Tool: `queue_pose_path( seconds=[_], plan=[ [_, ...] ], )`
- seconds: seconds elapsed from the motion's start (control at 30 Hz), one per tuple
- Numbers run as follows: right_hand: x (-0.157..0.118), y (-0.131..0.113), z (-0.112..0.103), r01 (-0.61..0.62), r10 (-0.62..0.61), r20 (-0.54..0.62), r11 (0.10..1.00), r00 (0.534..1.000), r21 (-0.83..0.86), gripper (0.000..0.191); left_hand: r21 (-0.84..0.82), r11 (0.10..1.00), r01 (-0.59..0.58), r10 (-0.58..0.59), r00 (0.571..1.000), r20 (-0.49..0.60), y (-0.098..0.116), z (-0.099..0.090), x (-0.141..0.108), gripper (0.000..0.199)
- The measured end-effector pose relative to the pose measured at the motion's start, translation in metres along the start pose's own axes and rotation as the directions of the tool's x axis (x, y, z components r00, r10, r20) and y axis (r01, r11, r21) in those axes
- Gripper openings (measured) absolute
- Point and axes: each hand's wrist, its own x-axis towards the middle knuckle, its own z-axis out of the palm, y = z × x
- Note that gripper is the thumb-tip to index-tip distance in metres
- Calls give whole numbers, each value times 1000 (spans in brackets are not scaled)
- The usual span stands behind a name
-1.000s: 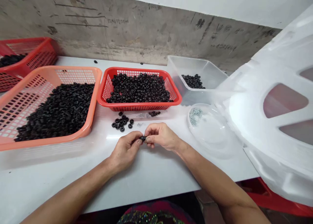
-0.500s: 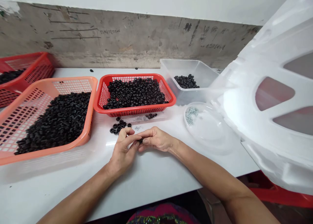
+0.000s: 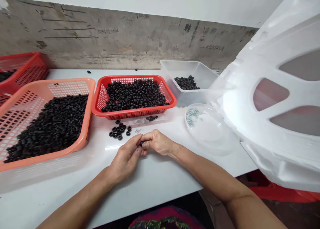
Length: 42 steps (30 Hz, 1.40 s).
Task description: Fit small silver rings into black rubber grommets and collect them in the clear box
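The left hand [image 3: 126, 159] and right hand [image 3: 157, 143] meet at their fingertips, thumbs and fingers pressed together in a pinch on a small black ring [image 3: 141, 143], held from 2 sides over the white table [image 3: 155, 185]. The fingers hide most of the ring, so only a dark sliver shows. Against the view 0.5 s ago, the fingers of the left hand have curled in closer around it, and the ring sits a little more exposed between the 2 hands.

Just beyond the fingertips lie a few tiny silver pieces [image 3: 138, 131] and a loose cluster of black rings [image 3: 118, 130] on the table. Behind these, a red plastic basket [image 3: 132, 113] holds a heap of the same rings, and an orange plastic basket [image 3: 86, 122] to its left holds a deeper pile of black pieces. To the right are a transparent plastic tub [image 3: 192, 67] with some rings and a round transparent dish [image 3: 212, 132] with silver bits. A bulky white moulded piece [image 3: 275, 105] crowds the table's right side, beside the dish
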Motion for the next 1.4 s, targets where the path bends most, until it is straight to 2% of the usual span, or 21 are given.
queue_pose_path(
  seconds=[0.17, 0.27, 0.3, 0.37, 0.43, 0.47, 0.5, 0.57, 0.63, 0.67, 0.7, 0.73, 0.77, 0.83, 0.87, 0.93, 1.0, 1.13, 1.23, 1.4],
  plan=[
    [-8, -14, 7, 8, -6, 13, 984, 1000, -177, 20, 79, 995, -63, 68, 996, -64, -4, -3, -1, 44],
    [-17, -36, 1, 70, -135, -168, 936, 976, -344, 24, 99, 994, -55, 70, 985, -155, -7, -8, 1, 37],
    [-20, -48, -7, 109, -228, -248, 903, 942, -415, 25, 98, 994, -38, 57, 978, -200, -7, -11, 3, 32],
    [-25, -82, -33, 188, -456, -349, 787, 818, -587, 30, 52, 998, 30, -13, 952, -305, -5, -15, 6, 20],
    [-30, -121, -70, 145, -665, -397, 606, 633, -782, 35, -127, 982, 137, -175, 917, -358, -1, -20, 9, 15],
    [-32, -140, -89, 88, -725, -384, 519, 572, -850, 40, -279, 942, 186, -278, 899, -338, 1, -22, 11, 15],
    [-34, -156, -105, 30, -746, -360, 453, 561, -891, 48, -447, 865, 226, -376, 884, -279, 4, -24, 13, 15],
    [-38, -176, -125, -43, -773, -321, 357, 547, -933, 57, -734, 625, 266, -489, 866, -102, 10, -28, 17, 14],
    [-42, -174, -124, -53, -794, -320, 343, 517, -938, 51, -881, 391, 265, -486, 873, 47, 12, -31, 19, 10],
    [-44, -166, -116, -29, -795, -343, 381, 501, -924, 42, -915, 304, 264, -467, 879, 98, 12, -32, 21, 9],
    [-44, -153, -104, 17, -775, -379, 448, 505, -894, 30, -936, 234, 262, -443, 886, 138, 12, -33, 22, 9],
    [-44, -139, -91, 85, -730, -413, 538, 545, -839, 20, -948, 177, 263, -421, 891, 168, 11, -34, 22, 11],
    [-43, -122, -76, 170, -661, -423, 639, 620, -750, 15, -955, 134, 265, -401, 896, 193, 10, -35, 23, 12],
    [-39, -88, -48, 286, -466, -347, 842, 814, -458, 14, -959, 85, 272, -377, 899, 221, 8, -35, 24, 14],
    [-35, -73, -37, 302, -378, -295, 914, 878, -272, 16, -958, 77, 278, -368, 901, 232, 7, -35, 24, 15],
    [-27, -45, -20, 269, -246, -211, 959, 946, 89, 19, -952, 81, 295, -353, 902, 249, 7, -35, 23, 15],
    [-19, -25, -12, 195, -159, -140, 935, 977, 297, 23, -945, 111, 308, -347, 903, 253, 7, -34, 22, 14],
    [-12, -2, -7, 62, -50, -39, 880, 998, 471, 24, -901, 259, 349, -352, 903, 248, 7, -30, 20, 12],
    [-9, 4, -6, 15, -29, 18, 845, 999, 535, 22, -838, 378, 393, -350, 899, 264, 8, -27, 17, 13],
    [-9, 7, -6, 5, -65, 99, 857, 993, 515, 32, -777, 473, 415, -319, 903, 288, 8, -24, 13, 19]
  ],
)
